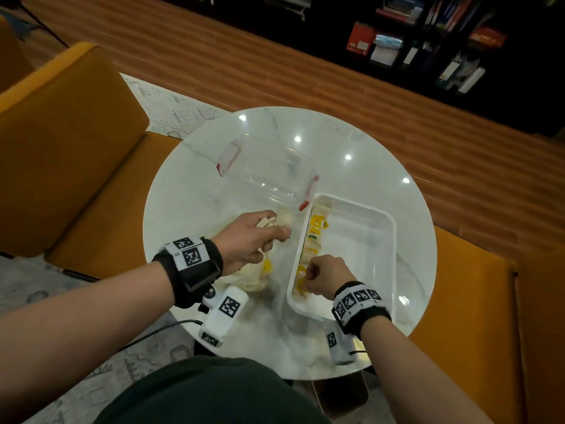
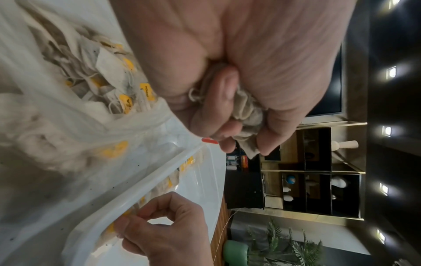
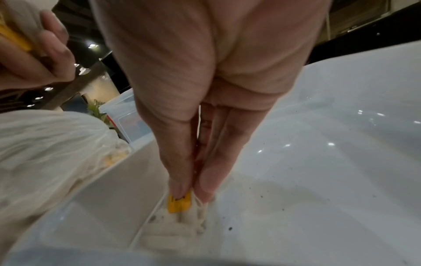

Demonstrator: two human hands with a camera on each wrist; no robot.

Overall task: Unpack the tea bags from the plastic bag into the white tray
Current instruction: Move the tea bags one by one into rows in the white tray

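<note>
While the left hand (image 1: 249,238) clutches several tea bags (image 2: 244,115), the right hand's (image 1: 325,278) grip pinches one tea bag (image 3: 180,207) in the white tray (image 1: 363,215).

The left hand (image 2: 239,75) fills the top of the left wrist view, its fingers curled tight round a bunch of tea bags (image 2: 246,115). Beside it lies the plastic bag (image 2: 75,115), open, with more yellow-tagged tea bags inside. Below, the right hand (image 2: 168,232) pinches a tea bag at the wall of the white tray (image 2: 145,183). A dark shelf (image 2: 318,171) stands behind.
</note>
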